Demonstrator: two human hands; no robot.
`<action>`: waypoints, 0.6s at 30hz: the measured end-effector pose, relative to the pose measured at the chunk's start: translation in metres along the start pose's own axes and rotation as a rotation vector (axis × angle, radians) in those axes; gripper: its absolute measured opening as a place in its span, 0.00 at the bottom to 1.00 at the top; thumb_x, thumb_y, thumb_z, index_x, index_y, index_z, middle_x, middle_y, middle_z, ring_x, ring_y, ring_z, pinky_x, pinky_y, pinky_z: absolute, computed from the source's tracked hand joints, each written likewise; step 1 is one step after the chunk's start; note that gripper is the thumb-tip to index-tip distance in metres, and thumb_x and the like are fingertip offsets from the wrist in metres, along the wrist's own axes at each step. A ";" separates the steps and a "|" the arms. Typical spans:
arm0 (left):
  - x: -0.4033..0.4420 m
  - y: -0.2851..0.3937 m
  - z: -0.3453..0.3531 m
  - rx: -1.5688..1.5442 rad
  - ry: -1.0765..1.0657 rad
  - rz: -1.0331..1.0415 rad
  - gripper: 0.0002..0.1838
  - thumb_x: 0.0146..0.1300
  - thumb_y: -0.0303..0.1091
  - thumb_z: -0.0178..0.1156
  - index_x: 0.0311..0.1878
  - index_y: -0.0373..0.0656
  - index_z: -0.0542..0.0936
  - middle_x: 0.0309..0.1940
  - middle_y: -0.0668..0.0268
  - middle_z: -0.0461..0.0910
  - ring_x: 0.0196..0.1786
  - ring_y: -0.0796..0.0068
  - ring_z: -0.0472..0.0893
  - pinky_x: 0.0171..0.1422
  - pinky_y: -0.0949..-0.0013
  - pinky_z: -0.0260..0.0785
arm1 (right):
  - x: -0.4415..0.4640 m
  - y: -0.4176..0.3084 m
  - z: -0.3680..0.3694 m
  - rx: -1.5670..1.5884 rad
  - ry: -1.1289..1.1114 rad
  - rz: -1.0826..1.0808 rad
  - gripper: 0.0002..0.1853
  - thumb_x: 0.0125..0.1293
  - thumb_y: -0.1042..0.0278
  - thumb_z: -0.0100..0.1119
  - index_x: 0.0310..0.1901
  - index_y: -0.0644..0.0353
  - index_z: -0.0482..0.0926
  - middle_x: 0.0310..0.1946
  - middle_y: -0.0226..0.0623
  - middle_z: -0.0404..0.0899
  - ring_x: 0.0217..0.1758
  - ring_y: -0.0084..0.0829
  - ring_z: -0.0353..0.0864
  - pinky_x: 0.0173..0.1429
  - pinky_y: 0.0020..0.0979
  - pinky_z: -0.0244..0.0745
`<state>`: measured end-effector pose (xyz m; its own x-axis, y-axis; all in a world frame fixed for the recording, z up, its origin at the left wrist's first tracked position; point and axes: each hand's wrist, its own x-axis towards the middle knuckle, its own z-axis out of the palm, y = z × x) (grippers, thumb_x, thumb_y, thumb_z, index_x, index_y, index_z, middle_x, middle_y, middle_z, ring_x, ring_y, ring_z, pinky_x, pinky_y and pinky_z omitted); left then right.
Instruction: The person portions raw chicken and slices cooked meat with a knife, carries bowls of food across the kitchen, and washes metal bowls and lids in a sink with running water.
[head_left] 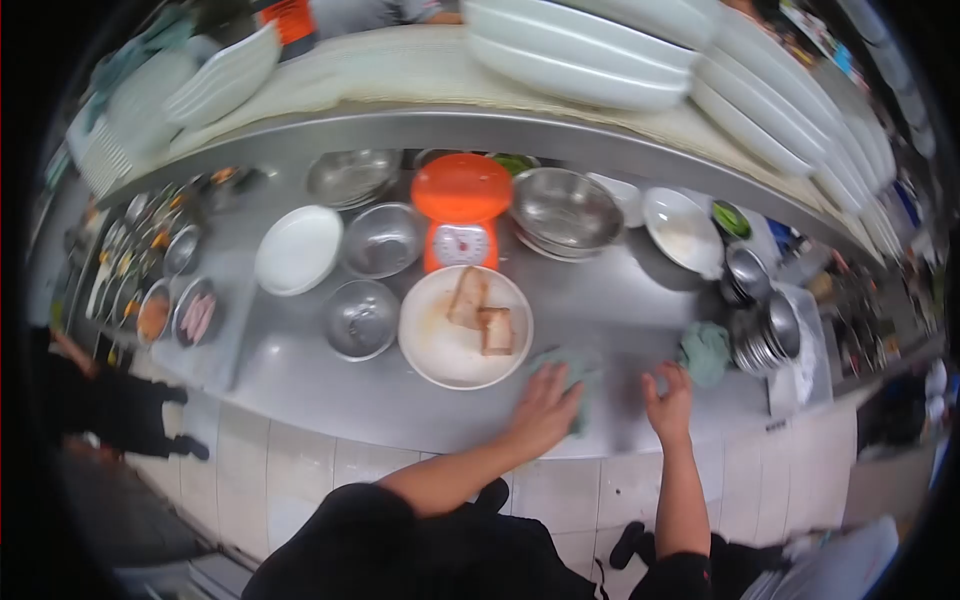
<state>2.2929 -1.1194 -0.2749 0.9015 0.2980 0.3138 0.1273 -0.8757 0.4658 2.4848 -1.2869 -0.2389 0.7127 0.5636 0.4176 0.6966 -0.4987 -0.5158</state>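
My left hand point(545, 410) is down on the steel worktop, its fingers pressed over a green cloth point(575, 372) that shows past the fingertips and along one side. Further right, my right hand point(668, 405) holds nothing; its thumb and fingers are apart. Beside it a second green cloth point(705, 353) lies bunched up. Just beyond my left hand, a white plate point(430, 355) carries two pieces of browned, pale meat point(496, 331). An orange scale point(460, 243) with an orange pan point(462, 187) stands directly behind the plate.
Metal bowls point(362, 320) and a white oval dish point(298, 250) stand left of the plate. Stacked small metal bowls point(765, 340) stand at the right end. White dishes point(585, 55) line the overhead shelf point(400, 125). A person in dark clothes point(110, 400) is at the left.
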 end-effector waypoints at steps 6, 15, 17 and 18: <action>0.118 0.021 0.065 -0.179 -0.156 -0.033 0.28 0.63 0.35 0.53 0.66 0.34 0.68 0.73 0.41 0.57 0.79 0.41 0.49 0.81 0.47 0.41 | -0.004 -0.022 0.039 0.288 0.061 -0.024 0.20 0.68 0.59 0.60 0.51 0.69 0.78 0.58 0.54 0.75 0.62 0.54 0.72 0.68 0.46 0.63; -0.086 -0.054 -0.181 -0.467 -0.212 -0.306 0.14 0.71 0.36 0.55 0.55 0.41 0.80 0.50 0.55 0.83 0.52 0.58 0.83 0.58 0.60 0.74 | 0.024 -0.030 0.021 0.056 0.093 -0.179 0.17 0.64 0.70 0.63 0.52 0.70 0.79 0.49 0.49 0.79 0.53 0.46 0.77 0.62 0.42 0.68; -0.160 -0.119 -0.232 -0.273 -0.009 -0.642 0.16 0.71 0.37 0.55 0.58 0.43 0.78 0.48 0.60 0.85 0.51 0.64 0.84 0.59 0.62 0.75 | 0.042 -0.098 0.003 0.209 0.065 -0.211 0.16 0.62 0.70 0.64 0.50 0.69 0.79 0.44 0.46 0.79 0.47 0.44 0.76 0.56 0.40 0.70; -0.190 -0.144 -0.266 -0.274 0.185 -0.780 0.17 0.71 0.37 0.56 0.60 0.43 0.77 0.47 0.60 0.85 0.49 0.66 0.85 0.57 0.62 0.75 | 0.050 -0.140 -0.001 0.280 0.053 -0.230 0.16 0.62 0.70 0.64 0.48 0.69 0.79 0.42 0.45 0.78 0.44 0.43 0.76 0.52 0.40 0.71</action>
<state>1.9930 -0.9490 -0.1814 0.5118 0.8569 -0.0610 0.5584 -0.2779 0.7816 2.4224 -1.1893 -0.1452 0.5482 0.6016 0.5810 0.7950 -0.1590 -0.5854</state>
